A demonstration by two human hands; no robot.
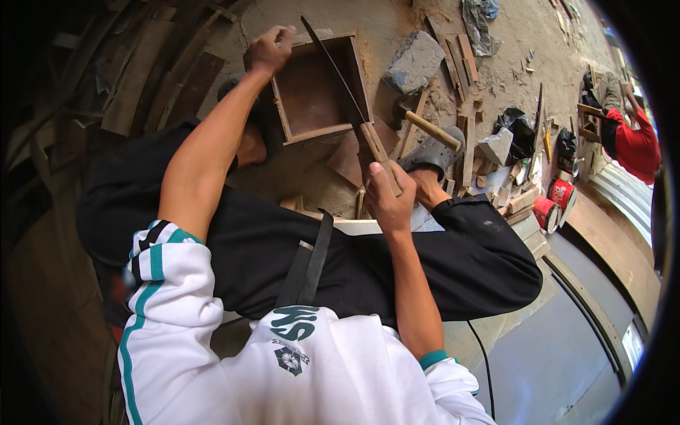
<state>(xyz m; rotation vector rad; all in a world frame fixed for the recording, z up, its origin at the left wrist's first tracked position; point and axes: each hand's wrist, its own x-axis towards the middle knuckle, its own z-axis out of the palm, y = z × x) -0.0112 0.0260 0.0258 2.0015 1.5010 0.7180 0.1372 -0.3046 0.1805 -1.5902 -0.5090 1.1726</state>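
In my right hand (391, 196) is the wooden handle of a handsaw (340, 76). Its long, thin dark blade slants up and left across an open wooden box (312, 134), which looks like a drawer; I cannot make out the teeth. My left hand (270, 49) hovers by the box's far left corner, close to the blade tip but apart from it. Its fingers are curled and slightly blurred, and whatever may be in them is hidden. The box sits on the ground between my feet, its open side toward me.
A grey concrete block (415, 62) lies right of the box. A wooden-handled tool (432, 130) rests by my right sandal (440, 152). Wood offcuts and red cans (562, 194) are further right. Boards (138, 74) lean at left. Another person in red (635, 147) works at far right.
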